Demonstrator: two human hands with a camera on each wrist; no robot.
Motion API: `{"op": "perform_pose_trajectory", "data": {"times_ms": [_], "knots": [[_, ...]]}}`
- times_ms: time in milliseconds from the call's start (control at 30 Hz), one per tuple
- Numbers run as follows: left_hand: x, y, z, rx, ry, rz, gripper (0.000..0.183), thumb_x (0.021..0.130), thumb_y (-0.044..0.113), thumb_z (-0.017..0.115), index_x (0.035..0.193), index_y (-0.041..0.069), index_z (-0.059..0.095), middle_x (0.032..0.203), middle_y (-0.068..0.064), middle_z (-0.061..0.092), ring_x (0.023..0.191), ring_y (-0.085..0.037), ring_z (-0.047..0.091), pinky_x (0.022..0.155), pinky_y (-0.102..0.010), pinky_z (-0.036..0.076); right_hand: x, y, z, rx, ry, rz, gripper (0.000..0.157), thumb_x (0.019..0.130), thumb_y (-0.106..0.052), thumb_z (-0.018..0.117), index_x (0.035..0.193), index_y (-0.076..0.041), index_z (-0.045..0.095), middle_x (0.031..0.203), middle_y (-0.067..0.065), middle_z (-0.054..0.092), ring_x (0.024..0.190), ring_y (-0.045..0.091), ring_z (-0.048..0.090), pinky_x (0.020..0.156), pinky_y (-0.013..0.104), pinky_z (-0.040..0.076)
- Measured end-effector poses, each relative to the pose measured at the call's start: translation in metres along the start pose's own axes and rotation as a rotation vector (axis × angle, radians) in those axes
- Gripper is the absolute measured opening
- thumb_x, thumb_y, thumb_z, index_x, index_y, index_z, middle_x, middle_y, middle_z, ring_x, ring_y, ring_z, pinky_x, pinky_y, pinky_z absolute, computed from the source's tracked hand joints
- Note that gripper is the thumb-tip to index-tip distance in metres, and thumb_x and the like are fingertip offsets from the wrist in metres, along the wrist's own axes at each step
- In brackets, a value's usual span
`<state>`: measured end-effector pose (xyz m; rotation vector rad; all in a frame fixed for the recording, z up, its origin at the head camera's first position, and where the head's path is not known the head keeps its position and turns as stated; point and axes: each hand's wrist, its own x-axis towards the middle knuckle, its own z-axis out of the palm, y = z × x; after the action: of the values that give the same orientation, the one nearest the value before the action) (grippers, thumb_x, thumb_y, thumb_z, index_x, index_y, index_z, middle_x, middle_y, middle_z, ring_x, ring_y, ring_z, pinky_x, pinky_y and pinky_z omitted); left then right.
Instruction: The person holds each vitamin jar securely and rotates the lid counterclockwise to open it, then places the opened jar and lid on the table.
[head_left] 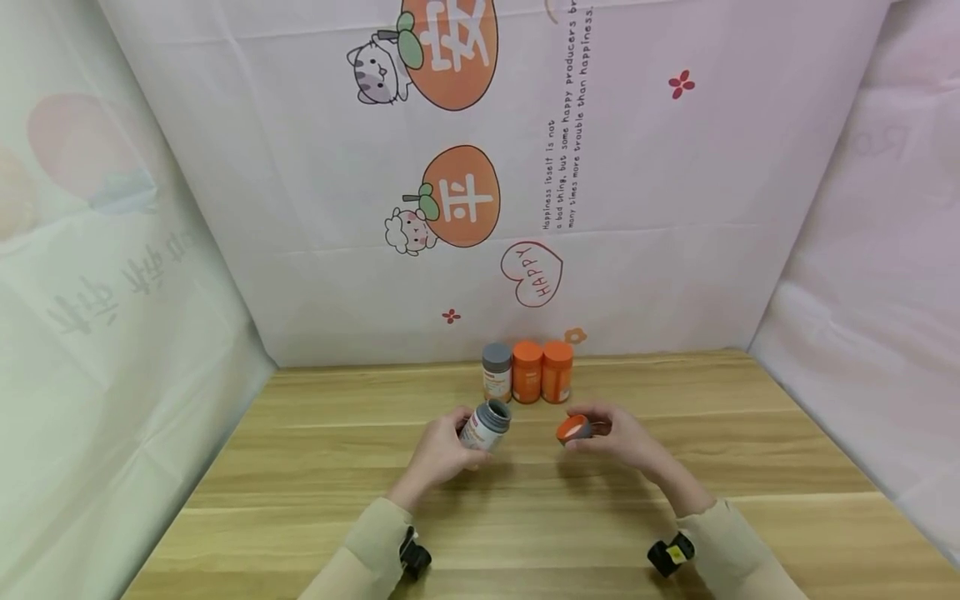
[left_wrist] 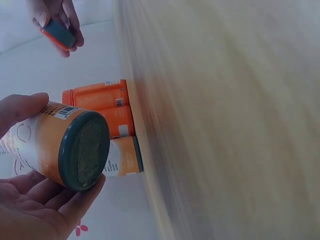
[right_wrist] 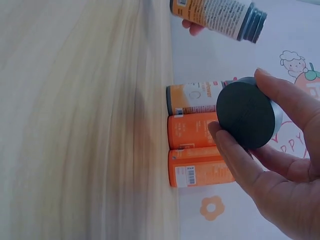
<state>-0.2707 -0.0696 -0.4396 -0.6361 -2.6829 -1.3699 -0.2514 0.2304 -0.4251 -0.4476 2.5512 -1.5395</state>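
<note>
In the head view my left hand (head_left: 437, 452) grips a white and orange pill bottle (head_left: 480, 432) with a grey neck. Its top is uncapped, and it leans to the right above the table. The left wrist view shows its dark grey base (left_wrist: 85, 150), with thumb and fingers around the sides. My right hand (head_left: 621, 438) pinches a grey screw cap (right_wrist: 246, 114) between thumb and fingers, a short way right of the bottle. The cap is tipped so that its orange inner side (head_left: 573, 427) faces the bottle and upward.
Behind the hands, against the printed white cloth (head_left: 637, 275), three closed bottles stand in a row: a white and orange one with a grey lid (head_left: 497, 379), then two orange ones, a middle bottle (head_left: 527, 379) and a right bottle (head_left: 557, 379). Under everything lies a wood-grain table (head_left: 315, 467).
</note>
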Motion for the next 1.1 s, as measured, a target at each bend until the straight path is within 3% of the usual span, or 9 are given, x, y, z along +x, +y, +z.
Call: {"op": "perform_pose_trajectory", "data": {"times_ms": [133, 433, 733, 1100], "knots": [[0.0, -0.003, -0.005, 0.009, 0.009, -0.013, 0.05, 0.063, 0.016, 0.083, 0.108, 0.009, 0.061, 0.098, -0.006, 0.067, 0.084, -0.016, 0.06, 0.075, -0.035, 0.05, 0.002, 0.004, -0.001, 0.005, 0.005, 0.029, 0.062, 0.08, -0.026, 0.076, 0.13, 0.001, 0.053, 0.115, 0.016, 0.064, 0.097, 0.019, 0.061, 0.079, 0.023, 0.05], [0.002, -0.011, -0.013, 0.017, 0.041, -0.012, 0.048, 0.065, 0.015, 0.083, 0.107, 0.009, 0.061, 0.097, -0.006, 0.067, 0.085, -0.018, 0.061, 0.076, -0.036, 0.05, 0.006, 0.013, -0.003, 0.028, 0.028, 0.071, 0.062, 0.079, -0.026, 0.077, 0.129, 0.001, 0.054, 0.119, 0.017, 0.062, 0.106, 0.024, 0.061, 0.086, 0.03, 0.05], [0.004, -0.018, -0.02, 0.017, 0.091, -0.051, 0.047, 0.062, 0.013, 0.084, 0.103, 0.009, 0.063, 0.096, -0.005, 0.067, 0.088, -0.019, 0.061, 0.08, -0.04, 0.05, 0.008, 0.018, -0.007, -0.001, 0.051, 0.076, 0.06, 0.078, -0.027, 0.077, 0.127, 0.0, 0.056, 0.116, 0.016, 0.063, 0.106, 0.025, 0.061, 0.087, 0.034, 0.051], [0.009, -0.027, -0.026, -0.013, 0.136, -0.12, 0.047, 0.059, 0.008, 0.086, 0.101, 0.006, 0.066, 0.097, -0.007, 0.069, 0.092, -0.022, 0.063, 0.085, -0.043, 0.05, 0.01, 0.025, -0.013, -0.078, 0.081, 0.093, 0.062, 0.079, -0.031, 0.076, 0.129, -0.001, 0.054, 0.114, 0.014, 0.063, 0.096, 0.019, 0.058, 0.08, 0.03, 0.047]]}}
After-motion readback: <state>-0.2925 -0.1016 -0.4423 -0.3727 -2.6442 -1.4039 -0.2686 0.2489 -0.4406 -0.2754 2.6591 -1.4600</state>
